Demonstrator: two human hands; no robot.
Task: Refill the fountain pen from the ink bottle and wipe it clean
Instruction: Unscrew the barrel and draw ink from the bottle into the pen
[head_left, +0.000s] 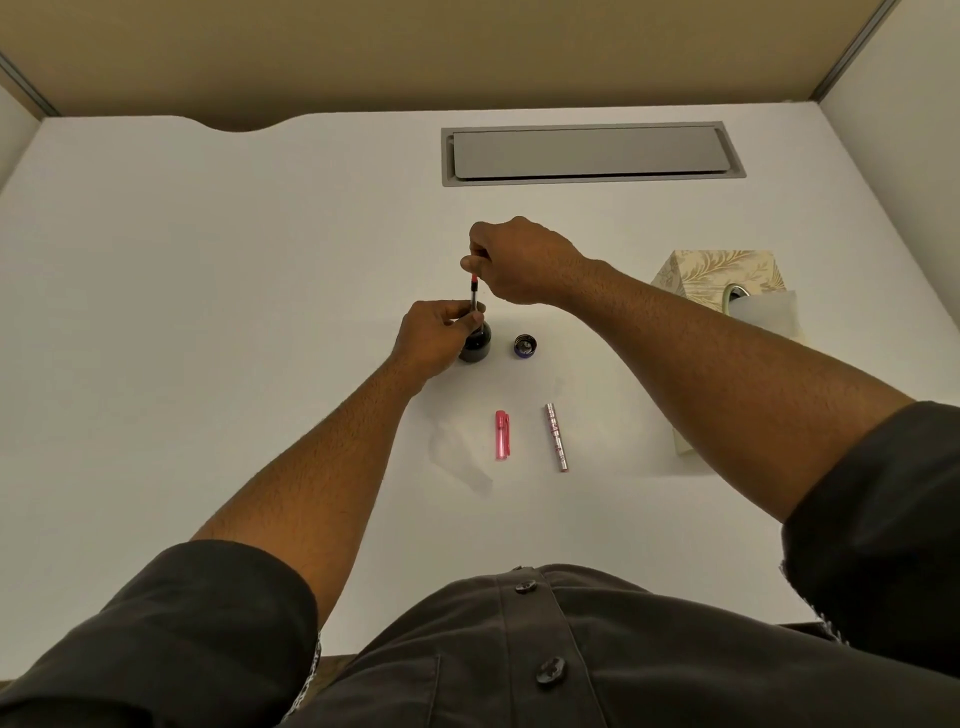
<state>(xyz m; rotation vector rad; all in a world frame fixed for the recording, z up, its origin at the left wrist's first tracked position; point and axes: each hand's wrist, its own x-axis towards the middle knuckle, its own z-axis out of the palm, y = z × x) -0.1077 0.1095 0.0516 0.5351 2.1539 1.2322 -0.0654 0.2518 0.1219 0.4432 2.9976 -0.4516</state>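
Two hands used at frame centre: pen section (473, 299) is held upright in ink bottle (476, 345), pinched by left hand (434, 338) fingers for stability; converter knob is pinched by right hand (519, 265), presumably for twisting.

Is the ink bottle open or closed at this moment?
Open. The ink bottle has no lid; its cap lies beside it on the table, and the pen part stands in its mouth.

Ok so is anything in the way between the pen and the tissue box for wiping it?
Nothing visible blocks it. The pen stands upright in the ink bottle, held by the left hand and right hand. The tissue box sits off to the right; only the bottle cap lies low beside the bottle.
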